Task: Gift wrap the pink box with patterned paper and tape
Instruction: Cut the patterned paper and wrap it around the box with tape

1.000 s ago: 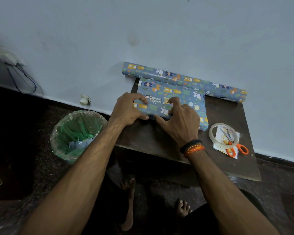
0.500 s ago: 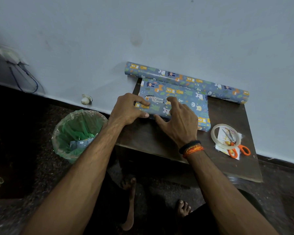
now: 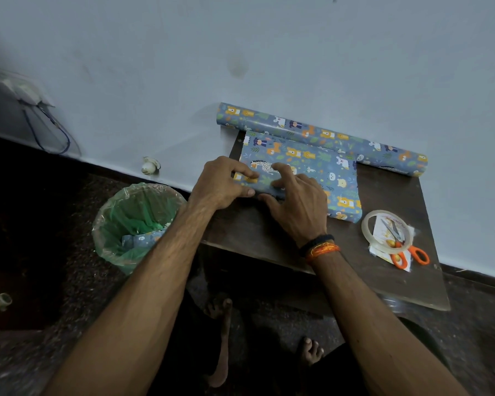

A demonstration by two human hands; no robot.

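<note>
The box is hidden under blue animal-patterned paper [image 3: 320,167] and forms a wrapped parcel at the back left of the dark table [image 3: 355,275]. My left hand [image 3: 220,184] grips the parcel's left end, fingers curled over the top and thumb on the front face. My right hand [image 3: 295,201] presses on the paper beside it, index finger stretched along the top and thumb at the front lower edge. The paper roll [image 3: 326,132] lies along the wall behind. A clear tape ring [image 3: 367,224] lies at the right.
Orange-handled scissors [image 3: 412,255] rest on a small printed packet inside and under the tape ring. A bin with a green liner [image 3: 112,224] holding paper scraps stands on the floor left of the table. My bare feet are under the table's front edge.
My right index finger has straightened and now lies flat on top of the parcel. My left fingers crept slightly right over the end. The parcel has stayed put.
</note>
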